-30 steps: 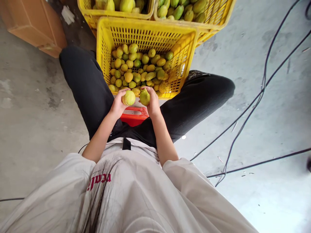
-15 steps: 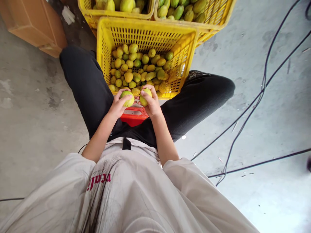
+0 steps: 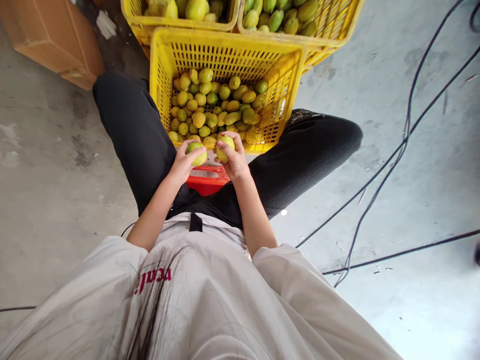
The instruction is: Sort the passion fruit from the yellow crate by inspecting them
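My left hand (image 3: pixel 182 163) is closed around a yellow-green lemon (image 3: pixel 199 156), its thumb lying across the top. In my right hand (image 3: pixel 237 161) is a second, yellower lemon (image 3: pixel 225 149), gripped between thumb and fingers. The two lemons are side by side, a small gap apart, over the near rim of a yellow plastic crate (image 3: pixel 281 82). Several more yellow and green lemons (image 3: pixel 198 119) lie in that crate, mostly along its near and left parts. The undersides of both held lemons are hidden by my fingers.
Two more yellow crates, left (image 3: pixel 180 21) and right (image 3: pixel 332 37), hold larger green-yellow fruit behind the near one. A red plastic piece (image 3: pixel 206 187) sits between my legs. A cardboard box (image 3: pixel 56 45) stands at upper left; black cables (image 3: pixel 407 137) cross the floor at right.
Both lemons have been turned in my hands, showing other sides, and my thumbs have come over their tops. The fruit in the crates has not moved.
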`<state>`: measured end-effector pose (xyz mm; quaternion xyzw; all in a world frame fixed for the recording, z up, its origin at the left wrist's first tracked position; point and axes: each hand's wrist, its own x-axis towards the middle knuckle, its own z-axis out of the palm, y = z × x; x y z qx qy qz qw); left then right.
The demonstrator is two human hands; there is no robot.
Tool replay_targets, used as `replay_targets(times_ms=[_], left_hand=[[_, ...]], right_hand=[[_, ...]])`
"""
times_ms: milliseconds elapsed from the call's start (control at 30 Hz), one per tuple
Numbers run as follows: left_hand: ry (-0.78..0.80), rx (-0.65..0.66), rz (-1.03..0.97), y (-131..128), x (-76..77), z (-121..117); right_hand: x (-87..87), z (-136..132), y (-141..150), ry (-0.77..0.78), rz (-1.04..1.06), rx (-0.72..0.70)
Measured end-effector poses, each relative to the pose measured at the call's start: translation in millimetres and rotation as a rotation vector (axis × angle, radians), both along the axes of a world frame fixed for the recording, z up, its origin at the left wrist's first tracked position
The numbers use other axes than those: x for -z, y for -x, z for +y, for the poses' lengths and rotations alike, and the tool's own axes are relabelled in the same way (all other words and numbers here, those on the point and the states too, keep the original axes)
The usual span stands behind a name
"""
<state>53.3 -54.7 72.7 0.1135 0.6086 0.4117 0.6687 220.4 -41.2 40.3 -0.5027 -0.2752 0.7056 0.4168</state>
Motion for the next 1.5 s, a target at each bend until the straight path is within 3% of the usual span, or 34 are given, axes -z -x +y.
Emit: replay_targets(times_ms=[233, 567, 800, 967, 1167, 1367, 1500], left_hand=[[0.014, -0.006, 0.002, 0, -2.3, 1], [-0.004, -0.012, 0.002, 0, 1.1, 1], [0.026, -0.060, -0.076, 8, 13.1, 6], [0.001, -0.027, -0.054, 8, 16.2, 5], [0.061, -0.108, -0.018, 3, 16.4, 4], [0.048, -0.098, -0.009, 6, 19.8, 3], [0.023, -0.024, -0.005, 10, 22.7, 2]], right_hand=[[-4.1, 1, 2, 0.027, -0.083, 0.064], [1.0, 0, 0, -0.121, -0.172, 0.031], [11.2, 6, 1, -0.025, -0.100, 0.016], [4.9, 8, 2, -0.010, -0.016, -0.009], [-4.0, 4, -2, -0.045, -0.016, -0.049], [-5.8, 2, 1, -0.002, -0.010, 0.017], [2.8, -1, 2, -0.039, -0.104, -0.044]])
